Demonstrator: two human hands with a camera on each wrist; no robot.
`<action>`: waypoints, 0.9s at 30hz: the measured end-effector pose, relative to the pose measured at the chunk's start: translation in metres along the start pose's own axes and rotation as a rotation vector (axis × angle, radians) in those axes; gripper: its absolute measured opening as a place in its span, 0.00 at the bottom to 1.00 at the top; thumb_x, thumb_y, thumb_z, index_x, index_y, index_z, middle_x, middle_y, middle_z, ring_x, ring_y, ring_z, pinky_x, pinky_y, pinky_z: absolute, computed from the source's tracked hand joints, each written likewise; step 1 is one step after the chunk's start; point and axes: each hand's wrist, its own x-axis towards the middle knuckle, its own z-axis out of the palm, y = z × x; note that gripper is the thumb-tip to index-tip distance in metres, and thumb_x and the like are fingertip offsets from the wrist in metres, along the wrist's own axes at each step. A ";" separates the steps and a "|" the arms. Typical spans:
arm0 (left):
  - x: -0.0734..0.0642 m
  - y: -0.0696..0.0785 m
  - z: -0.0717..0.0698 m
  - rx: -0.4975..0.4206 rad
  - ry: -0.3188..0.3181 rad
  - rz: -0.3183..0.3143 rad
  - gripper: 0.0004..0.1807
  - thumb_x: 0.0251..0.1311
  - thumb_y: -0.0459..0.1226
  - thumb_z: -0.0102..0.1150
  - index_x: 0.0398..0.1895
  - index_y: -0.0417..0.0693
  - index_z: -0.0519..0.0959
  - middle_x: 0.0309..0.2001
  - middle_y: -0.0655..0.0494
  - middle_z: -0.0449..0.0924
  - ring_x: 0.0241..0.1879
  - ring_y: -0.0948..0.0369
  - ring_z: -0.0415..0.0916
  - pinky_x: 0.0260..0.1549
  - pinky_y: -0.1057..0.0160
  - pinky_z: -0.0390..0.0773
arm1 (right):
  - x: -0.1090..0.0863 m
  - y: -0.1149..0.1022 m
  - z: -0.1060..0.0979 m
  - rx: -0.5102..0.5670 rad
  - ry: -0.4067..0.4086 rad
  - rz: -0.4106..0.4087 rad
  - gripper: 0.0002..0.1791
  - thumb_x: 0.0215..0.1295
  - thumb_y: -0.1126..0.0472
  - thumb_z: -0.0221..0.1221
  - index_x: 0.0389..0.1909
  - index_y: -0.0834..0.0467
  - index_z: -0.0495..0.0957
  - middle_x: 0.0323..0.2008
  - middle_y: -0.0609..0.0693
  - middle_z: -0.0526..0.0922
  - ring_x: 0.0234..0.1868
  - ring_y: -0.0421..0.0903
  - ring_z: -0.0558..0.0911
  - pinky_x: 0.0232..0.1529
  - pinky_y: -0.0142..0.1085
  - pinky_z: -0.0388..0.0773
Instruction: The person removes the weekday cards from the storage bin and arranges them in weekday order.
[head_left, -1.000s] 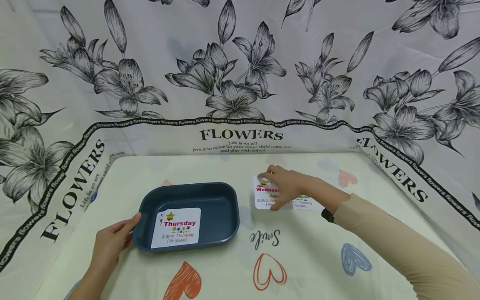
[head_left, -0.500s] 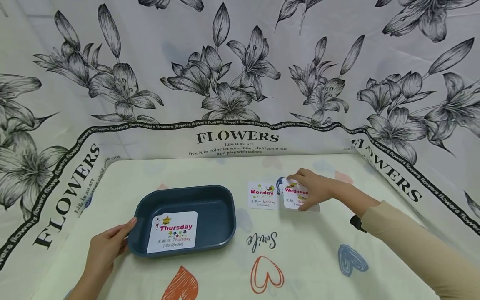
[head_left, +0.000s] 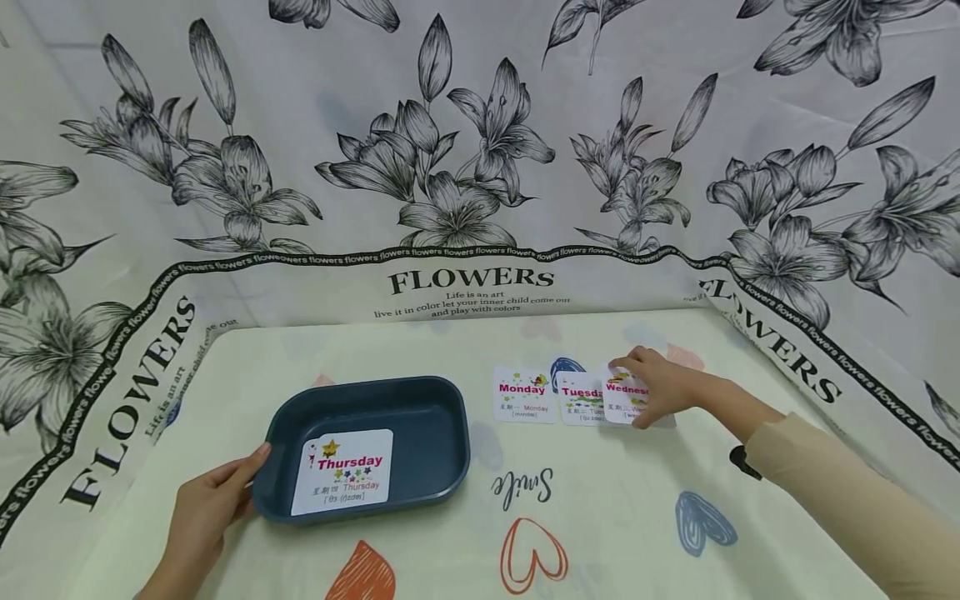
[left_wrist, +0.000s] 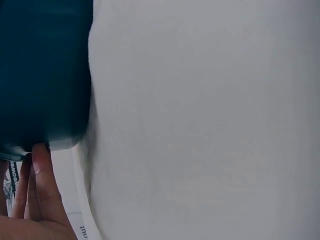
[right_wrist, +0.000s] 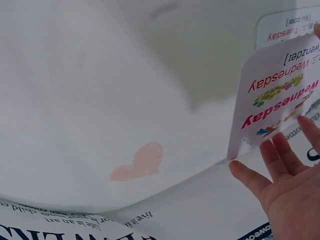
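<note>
While the right hand (head_left: 660, 385) pinches the Wednesday card (head_left: 621, 395) by its edges, thumb at one side and fingers spread along the other, the card sits tilted, above the cloth in the right wrist view. Just shifted right versus 1.0 s ago: Monday card (head_left: 523, 395) now fully uncovered, Tuesday card (head_left: 579, 398) showing its left part. Reads as card 3 being brought to the row's right end, not yet laid flat. In the way: Wednesday overlaps Tuesday's right side; the hand hides part of Wednesday. Left hand (head_left: 206, 504) pinches the blue tray (head_left: 426, 458) at its left end, thumb at rim, fingers outside. Thursday card (head_left: 343, 472) lies inside, left half; can't tell if more sit under it. Further out: tablecloth (head_left: 615, 517) with printed hearts, then flower-print curtain (head_left: 472, 283) behind.
</note>
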 end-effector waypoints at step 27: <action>0.001 0.000 0.001 -0.019 0.008 -0.025 0.46 0.45 0.63 0.61 0.56 0.33 0.72 0.31 0.65 0.79 0.25 0.70 0.78 0.21 0.67 0.77 | 0.002 0.026 0.019 0.016 -0.116 0.154 0.50 0.35 0.55 0.75 0.63 0.58 0.62 0.54 0.63 0.64 0.46 0.53 0.68 0.46 0.48 0.71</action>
